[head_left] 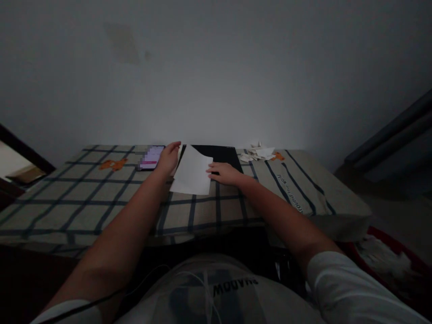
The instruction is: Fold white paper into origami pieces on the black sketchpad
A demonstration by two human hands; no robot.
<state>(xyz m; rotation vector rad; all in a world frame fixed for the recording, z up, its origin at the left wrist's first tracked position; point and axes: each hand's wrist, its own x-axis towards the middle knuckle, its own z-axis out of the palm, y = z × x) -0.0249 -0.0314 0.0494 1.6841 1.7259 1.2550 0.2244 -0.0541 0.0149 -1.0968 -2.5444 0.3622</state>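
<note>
A white sheet of paper with a bent upper right edge lies at a slant over a flat black item on the cloth-covered table. At the sheet's right edge is my right hand; its thumb and fingertips close on the paper there. My left hand stands by the sheet's upper left side, fingers stretched out and nothing visible in them. Just left of that hand lies a phone with a lit screen, partly blurred out.
Several crumpled or folded white paper pieces lie right of the black item. A checked tablecloth covers the table, which stands against a pale wall. On the floor at the lower right, a red container holds whitish material.
</note>
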